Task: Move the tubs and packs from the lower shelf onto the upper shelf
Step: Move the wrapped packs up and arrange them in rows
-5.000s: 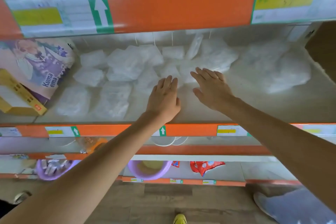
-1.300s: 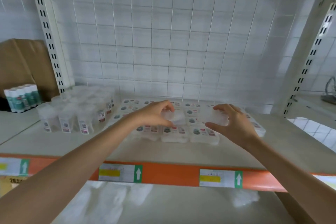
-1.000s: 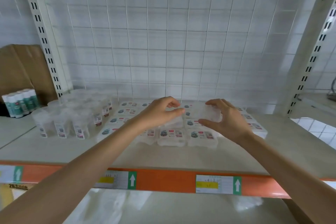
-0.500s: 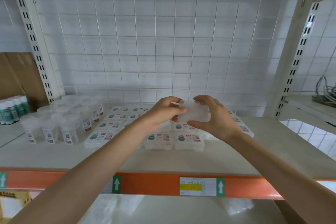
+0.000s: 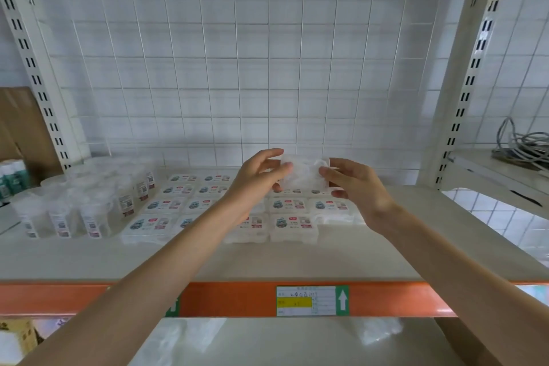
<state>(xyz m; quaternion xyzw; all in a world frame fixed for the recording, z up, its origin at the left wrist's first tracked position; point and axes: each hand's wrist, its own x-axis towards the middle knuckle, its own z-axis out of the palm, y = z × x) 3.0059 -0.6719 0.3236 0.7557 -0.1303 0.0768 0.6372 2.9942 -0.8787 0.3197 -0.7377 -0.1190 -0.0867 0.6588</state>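
Pinching the clear pack (image 5: 304, 172) by its two ends just above the upper shelf (image 5: 267, 261), the left hand (image 5: 258, 175) and right hand (image 5: 353, 187) hold something probably light, soft and slippery, best gripped at those ends.

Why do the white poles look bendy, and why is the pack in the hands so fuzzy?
Head view: the wide lens bows the poles near the edges; the pack, pinched between the left hand and right hand, is pale against white tiles, so its outline looks soft; the tubs at the left look hazy too.
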